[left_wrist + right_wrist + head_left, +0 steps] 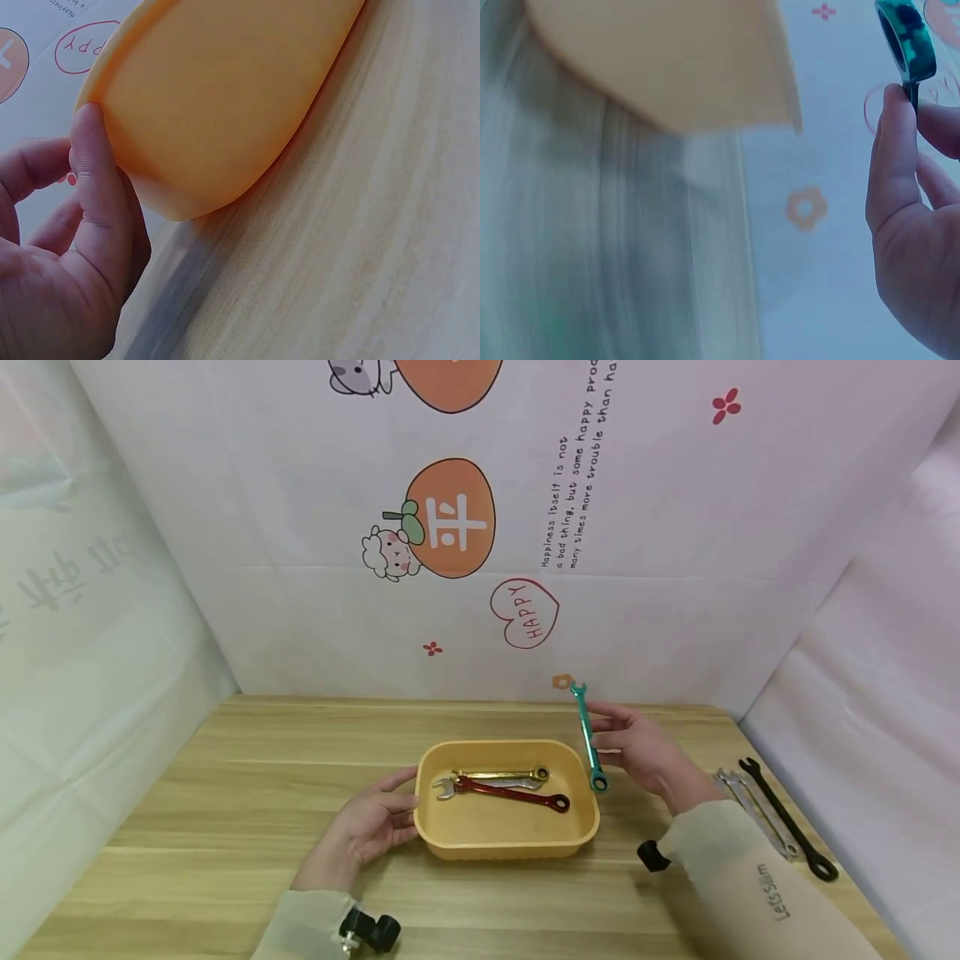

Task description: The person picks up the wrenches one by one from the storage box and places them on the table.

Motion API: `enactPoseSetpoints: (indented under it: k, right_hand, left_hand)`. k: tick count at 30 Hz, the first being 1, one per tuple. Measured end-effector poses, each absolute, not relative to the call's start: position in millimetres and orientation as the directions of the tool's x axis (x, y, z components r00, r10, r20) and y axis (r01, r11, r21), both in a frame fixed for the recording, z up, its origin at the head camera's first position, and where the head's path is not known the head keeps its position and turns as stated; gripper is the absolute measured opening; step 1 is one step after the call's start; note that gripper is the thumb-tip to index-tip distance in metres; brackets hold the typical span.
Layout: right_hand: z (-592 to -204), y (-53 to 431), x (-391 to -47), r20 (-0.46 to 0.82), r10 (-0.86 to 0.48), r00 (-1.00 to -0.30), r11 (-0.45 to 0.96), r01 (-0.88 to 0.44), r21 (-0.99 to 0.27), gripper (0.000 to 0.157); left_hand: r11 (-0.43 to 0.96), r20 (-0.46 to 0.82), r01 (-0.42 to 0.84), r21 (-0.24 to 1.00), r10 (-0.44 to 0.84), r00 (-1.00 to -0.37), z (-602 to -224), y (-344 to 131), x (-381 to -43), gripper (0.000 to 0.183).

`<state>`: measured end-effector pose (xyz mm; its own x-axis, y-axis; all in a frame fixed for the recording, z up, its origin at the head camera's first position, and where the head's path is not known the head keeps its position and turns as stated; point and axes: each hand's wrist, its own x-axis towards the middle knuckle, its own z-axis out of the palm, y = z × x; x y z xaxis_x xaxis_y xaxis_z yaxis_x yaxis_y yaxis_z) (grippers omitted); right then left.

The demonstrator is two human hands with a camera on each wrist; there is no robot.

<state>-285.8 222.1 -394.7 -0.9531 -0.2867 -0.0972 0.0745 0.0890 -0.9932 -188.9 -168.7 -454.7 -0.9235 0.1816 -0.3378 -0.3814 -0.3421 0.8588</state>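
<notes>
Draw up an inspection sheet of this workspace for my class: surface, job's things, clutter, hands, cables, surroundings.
Surface: table, wood-grained.
Job's things: tray, holding a gold wrench, a red wrench and at least one silver wrench, partly covered; green wrench, held up; black wrench and silver wrenches, lying at the table's right.
Clutter: nothing seen.
Left hand: touches the tray's left end.
Right hand: holds the green wrench near the tray's right end.
Cables: nothing seen.
Surroundings: white printed sheet behind, pale side sheets at left and right.
</notes>
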Motion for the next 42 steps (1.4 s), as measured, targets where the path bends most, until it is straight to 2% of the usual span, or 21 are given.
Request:
enactPoseSetpoints:
  k: [17,20,24,29,42]
  right_hand:
    - [-407.3,328.0,-266.5,-0.142,-0.242,-0.96,0.277,0.072,-0.958,0.068]
    - [-411.6,341.0,-262.0,-0.157,-0.236,-0.959,0.345,0.069,-0.936,0.068]
    - [-415.9,352.7,-252.5,-0.217,-0.22,-0.951,0.449,0.099,-0.888,0.067]
    - [-425.0,359.1,-241.9,-0.281,-0.166,-0.945,0.494,0.167,-0.853,0.068]
    - [-439.4,364.1,-238.8,-0.285,-0.131,-0.95,0.614,0.148,-0.775,0.065]
  left_hand:
    - [-0.337,-0.343,-0.382,0.86,0.173,-0.923,-455.3,-167.9,-189.5,0.064]
    - [-0.336,-0.345,-0.384,0.86,0.171,-0.923,-455.5,-168.1,-189.6,0.064]
    - [-0.337,-0.343,-0.385,0.859,0.179,-0.922,-455.0,-168.2,-189.6,0.064]
    - [-0.34,-0.34,-0.384,0.858,0.182,-0.922,-454.0,-168.3,-189.3,0.064]
    - [-0.334,-0.341,-0.383,0.861,0.179,-0.923,-452.3,-168.1,-188.4,0.065]
